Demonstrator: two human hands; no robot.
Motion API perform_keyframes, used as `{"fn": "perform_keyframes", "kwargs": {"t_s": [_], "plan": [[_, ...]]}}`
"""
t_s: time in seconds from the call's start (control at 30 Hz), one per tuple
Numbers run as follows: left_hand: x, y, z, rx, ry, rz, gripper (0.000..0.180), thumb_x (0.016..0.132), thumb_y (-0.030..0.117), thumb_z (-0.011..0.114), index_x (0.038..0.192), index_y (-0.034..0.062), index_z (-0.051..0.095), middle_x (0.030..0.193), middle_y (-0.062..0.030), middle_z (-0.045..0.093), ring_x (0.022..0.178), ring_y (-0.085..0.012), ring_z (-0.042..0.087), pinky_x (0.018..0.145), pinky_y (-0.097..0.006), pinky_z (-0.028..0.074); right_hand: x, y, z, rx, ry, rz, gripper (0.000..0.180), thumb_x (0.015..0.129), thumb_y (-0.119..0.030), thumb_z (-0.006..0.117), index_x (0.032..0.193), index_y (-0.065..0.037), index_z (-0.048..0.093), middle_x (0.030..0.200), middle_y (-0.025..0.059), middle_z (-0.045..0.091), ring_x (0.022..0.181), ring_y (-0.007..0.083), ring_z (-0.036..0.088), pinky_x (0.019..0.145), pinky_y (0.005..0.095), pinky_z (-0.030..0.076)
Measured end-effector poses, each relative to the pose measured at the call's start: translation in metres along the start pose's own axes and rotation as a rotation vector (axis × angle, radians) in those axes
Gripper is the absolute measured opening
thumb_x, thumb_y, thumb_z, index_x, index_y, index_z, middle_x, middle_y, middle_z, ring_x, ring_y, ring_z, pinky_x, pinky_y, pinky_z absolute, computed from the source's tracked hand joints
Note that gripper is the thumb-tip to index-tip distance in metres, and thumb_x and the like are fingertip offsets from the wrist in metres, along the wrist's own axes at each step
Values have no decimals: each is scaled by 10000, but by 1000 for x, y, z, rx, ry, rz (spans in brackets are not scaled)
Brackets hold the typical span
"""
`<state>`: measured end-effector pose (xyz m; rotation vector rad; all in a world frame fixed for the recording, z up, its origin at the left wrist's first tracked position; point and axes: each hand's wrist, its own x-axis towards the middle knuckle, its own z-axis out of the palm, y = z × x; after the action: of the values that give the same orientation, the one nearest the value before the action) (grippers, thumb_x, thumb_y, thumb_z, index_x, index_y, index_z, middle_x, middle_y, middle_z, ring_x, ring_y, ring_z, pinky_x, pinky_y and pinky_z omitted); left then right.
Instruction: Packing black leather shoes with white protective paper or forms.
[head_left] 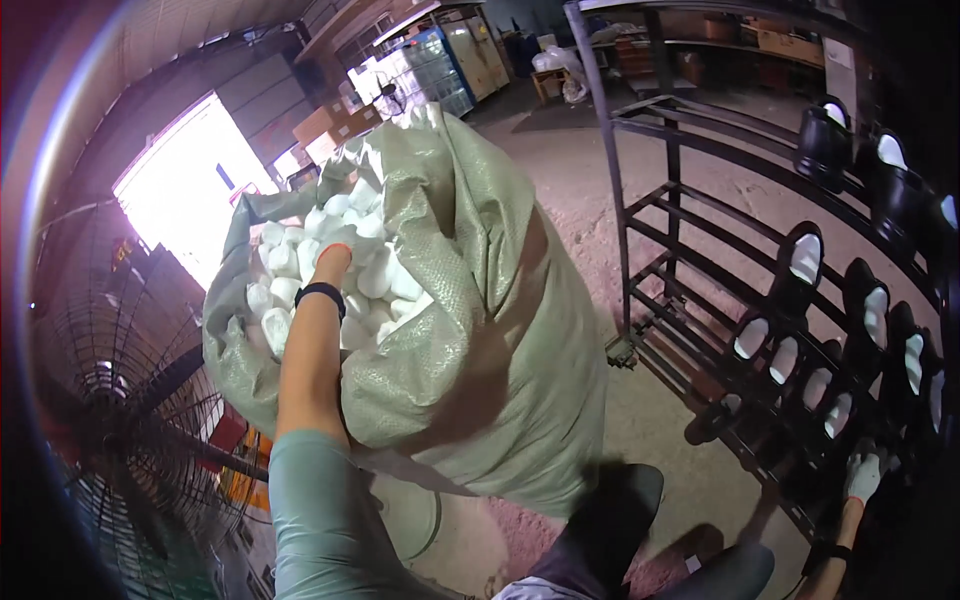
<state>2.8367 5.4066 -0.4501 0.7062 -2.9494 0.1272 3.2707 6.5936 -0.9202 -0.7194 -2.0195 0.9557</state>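
Two hands in view, well apart. Left hand [335,255], white glove with orange cuff and a black wristband on the forearm, is plunged into the mouth of the big grey-green woven plastic sack [480,330], down among the white moulded foam-like shoe inserts [375,275] that fill it. Fingers are buried in the pile, so can't tell whether they're clenched on a piece or loose.

Right hand [862,475], white glove, is at lower right against the black metal tube rack [680,250], resting on or around one of the black rubber boots [800,265] hung there. Grip is half hidden; can't tell if it's closed on the boot.

Handling, my read: the inserts look very light, slightly squashy, smooth-skinned, not fragile. Loose pile, so they'll shift and spill when dug into. Best taken one at a time round the thick middle. Sack is soft and floppy, stands only because it's stuffed; the rolled rim sags and could fold over the opening.

Around: most boots on the rack already show white filling at the top. Large industrial floor fan [110,400] sits close on the left, beside the sack. Person's dark shoe [610,515] is just at the sack's base. Stained concrete floor [580,180], cartons [335,120] and shelving far back. Sack stands between the fan and the rack.
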Motion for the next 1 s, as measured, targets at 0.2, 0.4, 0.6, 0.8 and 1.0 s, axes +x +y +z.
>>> {"fn": "perform_keyframes", "kwargs": {"t_s": [0.2, 0.4, 0.6, 0.8, 1.0], "plan": [[-75, 34, 2, -395, 91, 6, 915, 830, 623, 776, 1489, 0, 657, 1518, -212, 665, 1353, -375, 664, 1137, -433, 528, 9, -12, -18, -683, 76, -125, 204, 1074, -196, 643, 1099, -1, 698, 1106, 177, 761, 961, 313, 720, 819, 406, 587], [-211, 27, -90, -1214, 321, 299, 335, 1049, 391, 717, 1138, 72, 767, 867, 32, 672, 713, -74, 641, 594, -290, 512, -43, -172, -2, -744, -106, 9, 372, 1039, -358, 708, 1156, -15, 792, 1102, 271, 777, 1038, 510, 729, 920, 567, 582], [-360, -25, -9, -845, 378, 883, 415, 1128, 300, 615, 1433, 25, 671, 1315, -77, 679, 1161, -190, 651, 997, -354, 519, -102, -293, -12, -801, 97, -268, 382, 1010, -305, 709, 1255, -15, 755, 1220, 233, 758, 1121, 434, 718, 972, 528, 562], [-645, 344, 11, -693, 448, 1344, 630, 894, 314, 819, 1461, 78, 676, 1494, -187, 623, 1293, -372, 622, 1099, -539, 519, -206, -418, -91, 733, -514, 276, 848, 972, -138, 776, 1709, -37, 369, 1497, 220, 609, 1247, 313, 679, 1112, 422, 536], [-796, 489, 62, -1032, -48, 1704, 745, 543, 318, 1004, 1213, 140, 730, 1352, -267, 571, 981, -431, 636, 771, -514, 547, -211, -342, -149, 536, -181, 332, 804, 936, -227, 862, 1600, -8, 466, 1435, 170, 615, 1316, 261, 623, 1123, 391, 531]]}}
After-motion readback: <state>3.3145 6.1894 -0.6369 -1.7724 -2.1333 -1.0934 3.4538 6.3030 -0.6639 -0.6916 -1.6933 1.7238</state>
